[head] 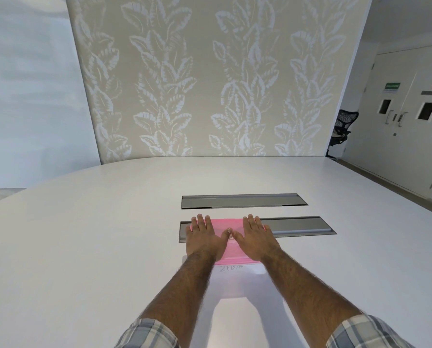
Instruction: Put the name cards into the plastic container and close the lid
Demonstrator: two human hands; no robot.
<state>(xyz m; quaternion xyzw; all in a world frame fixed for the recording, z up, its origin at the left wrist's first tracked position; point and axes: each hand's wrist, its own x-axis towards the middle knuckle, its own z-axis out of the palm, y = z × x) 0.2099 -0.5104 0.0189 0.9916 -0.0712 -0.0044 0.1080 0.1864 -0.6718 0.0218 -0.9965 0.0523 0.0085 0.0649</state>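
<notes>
A translucent plastic container (pixel 235 275) stands on the white table (pixel 84 247) right in front of me, with a pink lid (pixel 228 224) lying on top of it. Through its near wall I read a white name card (pixel 231 268) with handwritten letters. My left hand (pixel 205 237) lies flat on the left half of the lid, fingers spread. My right hand (pixel 256 236) lies flat on the right half, and the two thumbs almost touch at the lid's middle. Neither hand grips anything. The rest of the container's contents are hidden by the lid and my hands.
Two grey cable-slot covers are set into the table, one (pixel 242 200) beyond the container and one (pixel 300 225) partly under its far edge. A leaf-patterned wall panel (pixel 210 84) stands behind the table. A black office chair (pixel 341 129) and double doors (pixel 405 114) are at the right.
</notes>
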